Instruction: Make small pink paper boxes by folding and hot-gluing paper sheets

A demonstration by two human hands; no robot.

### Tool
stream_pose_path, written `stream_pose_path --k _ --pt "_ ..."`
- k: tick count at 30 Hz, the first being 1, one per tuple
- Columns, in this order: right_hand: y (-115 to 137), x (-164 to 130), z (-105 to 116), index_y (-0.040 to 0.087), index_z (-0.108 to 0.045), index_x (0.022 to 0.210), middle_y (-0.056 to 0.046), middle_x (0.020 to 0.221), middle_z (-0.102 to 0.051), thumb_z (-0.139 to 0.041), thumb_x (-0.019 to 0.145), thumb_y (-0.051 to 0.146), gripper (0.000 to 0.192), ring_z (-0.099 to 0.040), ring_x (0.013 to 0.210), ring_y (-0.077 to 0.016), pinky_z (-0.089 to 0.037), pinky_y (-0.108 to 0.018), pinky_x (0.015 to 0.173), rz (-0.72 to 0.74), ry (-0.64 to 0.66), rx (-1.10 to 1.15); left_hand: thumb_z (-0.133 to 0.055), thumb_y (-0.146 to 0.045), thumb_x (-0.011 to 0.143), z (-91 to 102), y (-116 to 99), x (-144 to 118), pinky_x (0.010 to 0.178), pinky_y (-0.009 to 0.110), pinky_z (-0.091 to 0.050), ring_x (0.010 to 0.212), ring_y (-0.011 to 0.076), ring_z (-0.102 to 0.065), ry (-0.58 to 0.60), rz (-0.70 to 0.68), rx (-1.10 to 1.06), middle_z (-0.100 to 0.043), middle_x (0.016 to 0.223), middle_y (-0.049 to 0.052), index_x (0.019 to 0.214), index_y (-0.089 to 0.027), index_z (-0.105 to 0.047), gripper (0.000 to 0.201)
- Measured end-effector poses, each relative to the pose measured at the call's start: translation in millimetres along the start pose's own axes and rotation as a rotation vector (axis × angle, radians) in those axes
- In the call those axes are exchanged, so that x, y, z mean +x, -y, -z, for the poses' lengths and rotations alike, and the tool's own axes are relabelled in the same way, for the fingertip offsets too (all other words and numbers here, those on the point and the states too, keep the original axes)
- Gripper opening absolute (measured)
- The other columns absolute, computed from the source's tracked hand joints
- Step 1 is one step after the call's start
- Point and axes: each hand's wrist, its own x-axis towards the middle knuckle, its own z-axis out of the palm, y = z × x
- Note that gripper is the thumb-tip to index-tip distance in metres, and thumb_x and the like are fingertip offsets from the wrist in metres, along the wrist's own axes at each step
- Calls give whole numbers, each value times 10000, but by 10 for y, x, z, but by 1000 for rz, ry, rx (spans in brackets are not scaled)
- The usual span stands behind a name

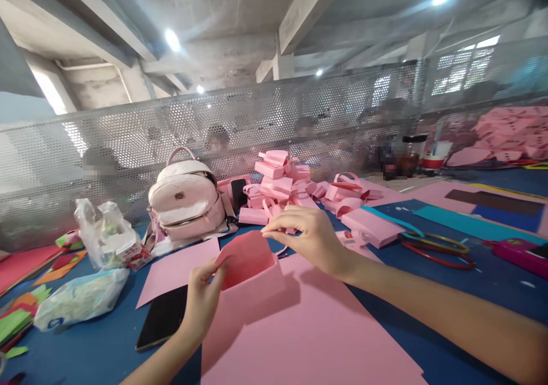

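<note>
Two hands grip a folded pink foam box (248, 271) above a large pink foam sheet (308, 333) on the table (428, 294). The left hand (203, 294) pinches its near-left wall, the right hand (306, 236) its far rim. A black phone (162, 317) lies just left.

Your pink foam box (252, 274), open-topped and half-formed, standing upright on a large pink foam sheet (317, 339) on the counter, its near wall a darker pink flap leaning inward, side walls paler, pinched at left corner and top edge.
</note>
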Motion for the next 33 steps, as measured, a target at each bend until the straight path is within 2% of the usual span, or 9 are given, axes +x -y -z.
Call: stream_pose_path --k 7,14,21,25,30,33 --pt "-61 -7 -23 229 -761 816 21 806 -789 -728 899 224 89 -671 705 -156 -481 -283 653 60 24 -103 -638 -412 888 -3 8 -25 619 253 -480 684 216 -617 17 -20 7 -731 706 31 844 -163 -835 321" --pt "6 9 -13 220 -722 832 3 791 -738 -679 924 218 102 -610 735 -170 -461 -321 728 92 111 -20 -596 -417 927 -18 50 -28 626 255 -480 682 200 -612 74 -43 19 -728 717 31 888 -168 -831 345" --pt "102 45 35 198 -664 804 -1 770 -665 -651 924 183 121 -533 696 -144 -418 -277 646 -24 52 109 -554 -368 964 0 7 -39 629 251 -464 682 190 -588 135 -123 100 -682 675 38 886 -182 -819 333" --pt "124 53 66 209 -721 854 5 812 -709 -698 925 204 75 -546 760 -154 -429 -310 751 116 96 115 -572 -311 951 26 -95 -28 665 259 -456 711 201 -593 192 -194 158 -699 681 49 939 -203 -818 269" --pt "222 5 63 219 -758 912 -10 848 -701 -676 950 262 100 -495 800 -178 -400 -326 750 297 203 -62 -545 -239 966 41 -209 -38 698 278 -460 732 201 -638 264 -322 298 -784 834 79 1064 -233 -797 271" --pt "272 -21 50 219 -754 927 -23 872 -712 -656 965 275 119 -490 799 -184 -402 -334 760 347 235 -135 -515 -243 990 38 -271 -58 670 278 -457 678 192 -655 285 -359 397 -797 833 78 1048 -238 -800 291"
